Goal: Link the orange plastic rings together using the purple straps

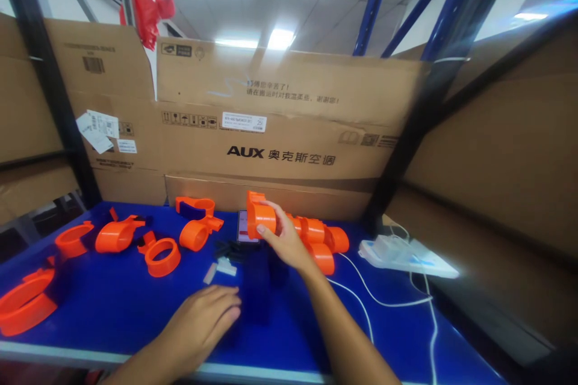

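Left hand [205, 319] nearest, flat on blue table [112, 307], fingers loosely together, holding nothing. Beyond it, right hand [282, 240] wraps fingers round orange plastic ring clamp [261, 216], lifted. Looks light, rigid, smooth; grip round band. More orange clamps [320, 243] just behind right hand; others [162, 255] left of both. AUX carton [280, 153] farthest.

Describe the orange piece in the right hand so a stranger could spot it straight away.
Start at the big cardboard box printed AUX behind the blue table. Just below its lettering, the right hand grips an orange clamp ring. Unlike the other orange rings lying on the table, it is the only one lifted and held.
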### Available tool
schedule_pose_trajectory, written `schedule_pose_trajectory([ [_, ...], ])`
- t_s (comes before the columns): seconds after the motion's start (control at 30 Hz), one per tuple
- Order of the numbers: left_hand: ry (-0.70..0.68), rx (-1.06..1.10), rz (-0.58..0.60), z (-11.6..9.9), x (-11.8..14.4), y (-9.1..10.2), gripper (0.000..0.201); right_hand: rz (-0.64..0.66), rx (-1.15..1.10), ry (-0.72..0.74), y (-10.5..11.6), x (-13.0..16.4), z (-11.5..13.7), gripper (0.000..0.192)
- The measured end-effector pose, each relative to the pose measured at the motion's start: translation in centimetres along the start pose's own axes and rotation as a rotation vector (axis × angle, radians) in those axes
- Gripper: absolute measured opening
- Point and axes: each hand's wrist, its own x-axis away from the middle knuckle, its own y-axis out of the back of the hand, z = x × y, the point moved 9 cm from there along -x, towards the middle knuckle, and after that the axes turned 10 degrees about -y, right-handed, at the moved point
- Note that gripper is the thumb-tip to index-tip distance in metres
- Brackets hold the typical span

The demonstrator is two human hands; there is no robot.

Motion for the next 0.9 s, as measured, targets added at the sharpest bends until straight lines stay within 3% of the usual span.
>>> schedule_pose_trajectory([
  [0.1,-0.055,0.014,-0.058,0.4,-2.0,1.4,0.027,0.003,-0.013,-0.013,0.1,-0.1,-0.1,0.058],
  [0.17,-0.084,0.0,-0.139,1.9,-3.4,3.6,0.022,0.012,-0.035,-0.047,-0.1,-0.5,-0.6,0.056],
  [0.27,-0.003,-0.066,-0.414,7.2,-5.9,9.6,0.018,0.054,-0.089,-0.186,-1.4,-2.1,-2.4,0.051],
  [0.3,0.063,-0.103,-0.442,9.6,-6.9,11.1,0.021,0.061,-0.113,-0.24,-2.0,-2.8,-3.3,0.05],
  [0.33,0.152,-0.139,-0.436,12.2,-8.1,12.3,0.024,0.06,-0.139,-0.282,-2.6,-3.6,-4.0,0.049],
  [0.4,0.346,-0.23,-0.245,17.2,-10.3,12.7,0.031,0.05,-0.164,-0.345,-3.6,-5.2,-5.4,0.047],
  [0.5,0.411,-0.256,-0.124,21.0,-12.2,12.7,0.029,0.033,-0.175,-0.416,-4.8,-7.4,-7.2,0.046],
  [0.7,0.497,-0.328,-0.002,23.4,-11.4,11.4,0.007,0.074,-0.15,-0.486,-6.0,-9.0,-9.2,0.048],
  [0.8,0.512,-0.379,-0.021,23.3,-10.7,13.0,0.016,0.093,-0.137,-0.492,-6.2,-9.0,-9.7,0.047],
  [0.9,0.514,-0.433,-0.107,22.3,-9.9,15.8,0.031,0.127,-0.125,-0.502,-6.5,-8.8,-10.2,0.045],
])
